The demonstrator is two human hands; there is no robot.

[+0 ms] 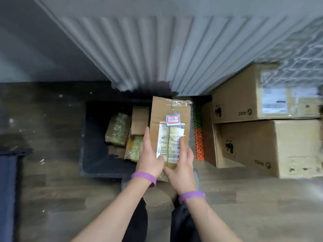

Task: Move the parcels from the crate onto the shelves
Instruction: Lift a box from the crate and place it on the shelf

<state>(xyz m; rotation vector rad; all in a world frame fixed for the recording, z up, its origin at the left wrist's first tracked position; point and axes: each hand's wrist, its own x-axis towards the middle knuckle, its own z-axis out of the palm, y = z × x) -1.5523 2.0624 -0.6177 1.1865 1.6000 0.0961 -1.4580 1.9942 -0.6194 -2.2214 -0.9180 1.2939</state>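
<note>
Left hand (150, 154) and right hand (182, 165) hold a parcel (168, 109) over the crate (90, 137).
The left grips the cardboard parcel's left edge, thumb on its white label; the right pinches the near right corner. The parcel is lifted above the crate's right side. The dark crate stands on the floor (52, 189), with other parcels (118, 128) inside and stacked boxes (253, 147) near its right.

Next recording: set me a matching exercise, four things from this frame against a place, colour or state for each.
Things: 1 small box; 2 crate; 3 wristbands; 4 big cartons.
Matches: A stacked at right; B purple; C held in left hand and right hand; D dark, parcels inside.
Pairs: 1-C, 2-D, 3-B, 4-A.
</note>
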